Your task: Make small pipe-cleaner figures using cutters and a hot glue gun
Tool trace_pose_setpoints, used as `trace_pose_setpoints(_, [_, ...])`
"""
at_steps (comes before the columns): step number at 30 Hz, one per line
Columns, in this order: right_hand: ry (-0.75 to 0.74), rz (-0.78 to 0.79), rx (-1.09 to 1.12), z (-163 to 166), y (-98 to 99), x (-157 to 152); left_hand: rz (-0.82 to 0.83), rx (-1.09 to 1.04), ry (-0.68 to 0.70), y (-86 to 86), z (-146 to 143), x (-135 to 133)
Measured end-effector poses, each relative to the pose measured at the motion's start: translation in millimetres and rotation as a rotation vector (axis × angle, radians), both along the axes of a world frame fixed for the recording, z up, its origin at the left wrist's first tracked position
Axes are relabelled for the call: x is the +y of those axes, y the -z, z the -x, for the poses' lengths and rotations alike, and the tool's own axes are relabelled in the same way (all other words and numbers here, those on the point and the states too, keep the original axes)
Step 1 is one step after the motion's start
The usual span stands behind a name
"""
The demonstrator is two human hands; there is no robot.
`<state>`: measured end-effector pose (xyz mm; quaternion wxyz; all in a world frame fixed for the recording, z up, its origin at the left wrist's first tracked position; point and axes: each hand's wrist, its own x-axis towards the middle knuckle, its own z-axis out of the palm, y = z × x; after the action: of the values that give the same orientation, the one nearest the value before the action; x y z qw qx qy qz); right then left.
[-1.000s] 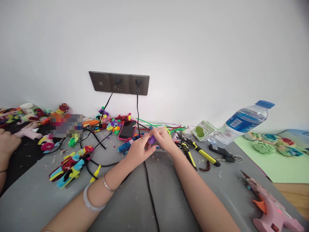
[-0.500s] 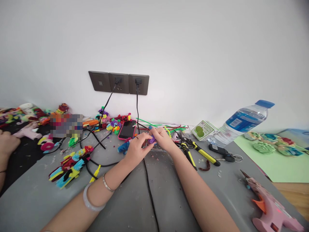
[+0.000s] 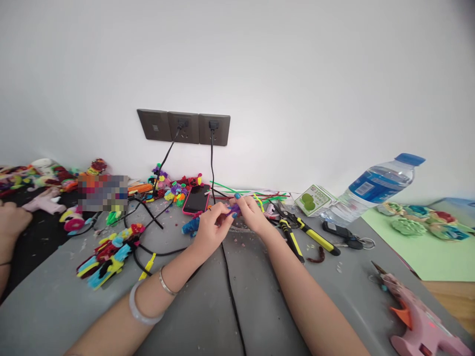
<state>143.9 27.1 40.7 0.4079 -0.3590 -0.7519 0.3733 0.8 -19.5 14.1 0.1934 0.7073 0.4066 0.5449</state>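
Between the fingertips of both hands is a small purple fuzzy piece (image 3: pixel 233 209), which looks like pipe cleaner. My left hand (image 3: pixel 213 225) pinches its left side, and my right hand (image 3: pixel 252 213) grips it from the right; the fingers cover most of it. A blue fuzzy coil (image 3: pixel 190 226) lies just left of my left hand. Behind my hands, a phone in a pink case (image 3: pixel 196 199) rests on the table. Green, white and red pipe cleaners (image 3: pixel 245 193) lie along the wall behind my right hand.
Yellow-black pliers (image 3: pixel 317 236), keys (image 3: pixel 354 241), a juice box (image 3: pixel 313 200) and a tilted water bottle (image 3: pixel 374 188) stand or lie rightward. A pink glue gun (image 3: pixel 423 321) is front right. Colourful pipe-cleaner figures (image 3: pixel 107 257) and black cables (image 3: pixel 232 296) lie leftward and centrally. Another person's hand (image 3: pixel 15 220) is far left.
My fingers have shifted slightly around the purple piece, and a bit more of it shows. The whole view has moved very slightly; the things on the table stay in place.
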Motion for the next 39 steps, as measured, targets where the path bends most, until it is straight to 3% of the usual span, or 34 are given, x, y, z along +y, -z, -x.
trace_pose_setpoints(4, [0.044, -0.102, -0.056, -3, 4.8, 3, 0.156, -0.186, 0.02, -0.8, -4, 1])
trace_pose_setpoints(12, [0.083, -0.175, -0.063, -1, 6.4, 3, 0.22, -0.355, 0.171, -3.1, -7, 4])
trace_pose_setpoints(27, [0.084, -0.146, -0.046, 3, 5.9, 3, 0.197, -0.423, 0.152, -2.6, -7, 6])
trace_pose_setpoints(34, [0.085, -0.209, -0.066, 1, 7.9, 3, 0.336, -0.502, 0.279, -3.7, -6, 7])
trace_pose_setpoints(39, [0.069, -0.216, -0.113, -1, 8.9, 3, 0.361, -0.503, 0.281, 1.5, -6, 10])
